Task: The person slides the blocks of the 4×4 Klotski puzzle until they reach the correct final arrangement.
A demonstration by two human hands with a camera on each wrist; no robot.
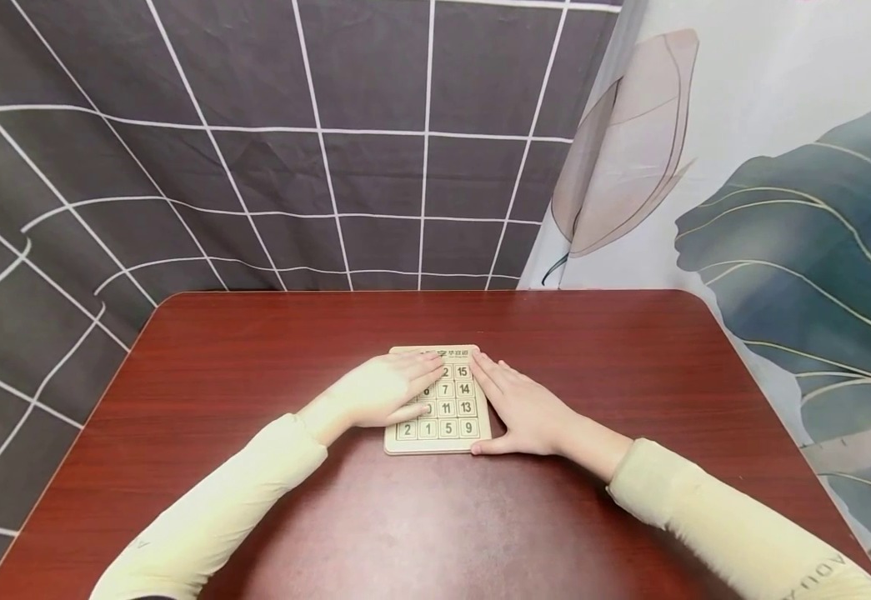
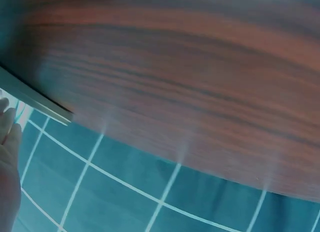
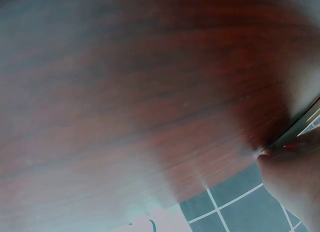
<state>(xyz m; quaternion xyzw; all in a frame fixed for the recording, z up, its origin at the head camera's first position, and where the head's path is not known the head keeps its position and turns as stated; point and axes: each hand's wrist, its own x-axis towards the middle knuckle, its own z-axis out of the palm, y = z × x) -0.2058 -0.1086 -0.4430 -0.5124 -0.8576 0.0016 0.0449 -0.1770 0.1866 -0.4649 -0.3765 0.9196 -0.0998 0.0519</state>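
left hand (image 1: 388, 388): fingers straight, close together, over upper left of number board (image 1: 435, 449); thumb apart, over tiles (image 1: 447, 408)
right hand (image 1: 531, 415): fingers straight along number board's right edge, thumb spread wide, tip at lower right corner
number board: between the two hands' fingers, partly under the left ones, on red-brown table (image 1: 600, 350)
bottom row: 2, 1, 5, 9, just nearside of left thumb
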